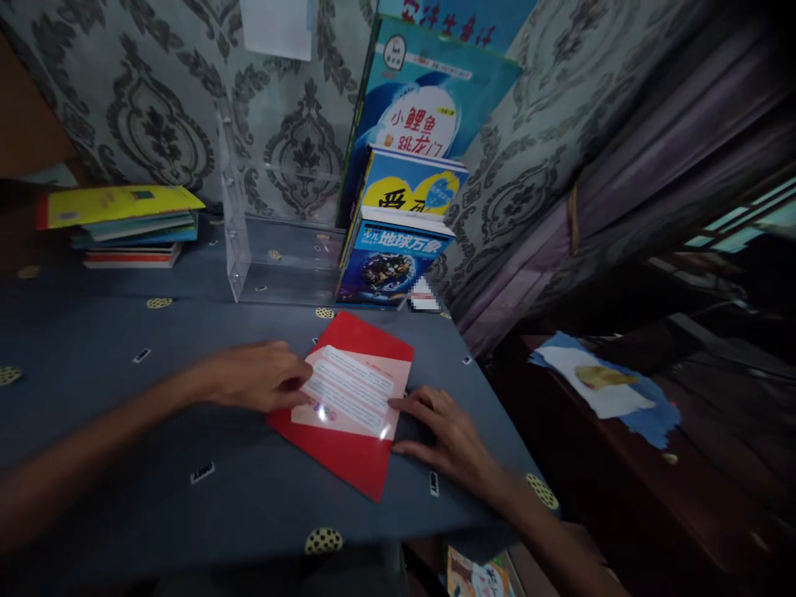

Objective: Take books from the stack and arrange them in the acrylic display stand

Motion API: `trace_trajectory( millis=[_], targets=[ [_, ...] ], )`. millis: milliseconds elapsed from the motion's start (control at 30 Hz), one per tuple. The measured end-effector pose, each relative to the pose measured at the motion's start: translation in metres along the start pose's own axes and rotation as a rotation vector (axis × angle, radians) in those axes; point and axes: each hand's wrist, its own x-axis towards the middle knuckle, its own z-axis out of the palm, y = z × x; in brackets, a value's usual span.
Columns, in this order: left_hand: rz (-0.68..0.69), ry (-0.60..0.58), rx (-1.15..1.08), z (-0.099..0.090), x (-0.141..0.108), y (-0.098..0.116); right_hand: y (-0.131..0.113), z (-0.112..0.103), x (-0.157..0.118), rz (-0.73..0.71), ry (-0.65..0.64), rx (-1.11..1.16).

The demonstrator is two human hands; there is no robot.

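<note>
A red book point(357, 468) with a pale panel of printed text lies at a slant on the tablecloth. My left hand point(258, 377) holds its left edge, fingers curled and fingertips over the pale panel. On the opposite side my right hand point(444, 431) grips the right edge, with forefinger and thumb touching it at separate spots. The undersides of both hands are hidden. Just behind the red book, a clear acrylic rack point(286, 286) holds upright books in its right part, the front one a blue book point(385, 265).
Several books lie stacked at the back left, topped by a yellow book point(124, 203). Patterned wall covering rises behind the table point(261, 506). To the right are a purple curtain point(535, 240) and a blue-and-white cloth or paper point(597, 385). Another book point(476, 576) shows below the front edge.
</note>
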Motion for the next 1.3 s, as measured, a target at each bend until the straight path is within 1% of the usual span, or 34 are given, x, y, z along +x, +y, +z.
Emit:
trace_trajectory(
  millis=[67, 133, 233, 300, 333, 367, 500, 567, 700, 767, 867, 967, 1067, 1133, 1167, 1200, 1300],
  targets=[
    [0.055, -0.086, -0.127, 0.005, 0.001, 0.014, 0.003, -0.006, -0.001, 0.044, -0.004, 0.033],
    [0.114, -0.157, -0.243, 0.013, 0.004, 0.029, 0.004, -0.007, 0.002, 0.099, 0.013, 0.049],
    [0.144, -0.174, -0.333, 0.023, 0.01, 0.041, 0.004, 0.0, 0.008, 0.136, 0.06, 0.033],
    [0.137, -0.166, -0.385, 0.027, 0.013, 0.039, 0.003, 0.005, 0.011, 0.138, 0.089, 0.005],
    [0.124, -0.148, -0.398, 0.028, 0.015, 0.035, 0.002, 0.008, 0.012, 0.14, 0.103, -0.008],
    [0.101, -0.105, -0.389, 0.029, 0.016, 0.029, 0.001, 0.01, 0.013, 0.139, 0.116, -0.017],
    [-0.01, 0.189, -0.222, 0.036, 0.023, 0.0, -0.007, 0.013, 0.014, 0.14, 0.153, -0.032],
    [-0.042, 0.308, -0.152, 0.04, 0.026, -0.013, -0.011, 0.015, 0.016, 0.142, 0.165, -0.04],
    [-0.124, 0.443, -0.099, 0.045, 0.03, -0.029, -0.015, 0.022, 0.025, 0.149, 0.184, -0.051],
    [-0.168, 0.481, -0.071, 0.045, 0.03, -0.034, -0.017, 0.027, 0.032, 0.16, 0.192, -0.056],
    [-0.196, 0.522, -0.018, 0.043, 0.03, -0.04, -0.019, 0.03, 0.041, 0.161, 0.19, -0.065],
    [-0.177, 0.535, 0.02, 0.045, 0.031, -0.045, -0.021, 0.026, 0.048, 0.159, 0.135, -0.101],
    [-0.13, 0.566, 0.059, 0.051, 0.032, -0.049, -0.025, 0.02, 0.06, 0.173, 0.081, -0.202],
    [-0.115, 0.586, 0.071, 0.055, 0.032, -0.05, -0.03, 0.021, 0.075, 0.153, 0.064, -0.228],
    [-0.113, 0.589, 0.075, 0.056, 0.032, -0.05, -0.032, 0.023, 0.084, 0.121, 0.046, -0.211],
    [-0.108, 0.587, 0.08, 0.057, 0.032, -0.049, -0.033, 0.027, 0.094, 0.085, 0.016, -0.176],
    [-0.106, 0.574, 0.126, 0.059, 0.032, -0.047, -0.035, 0.042, 0.122, 0.056, -0.059, -0.065]
  ],
)
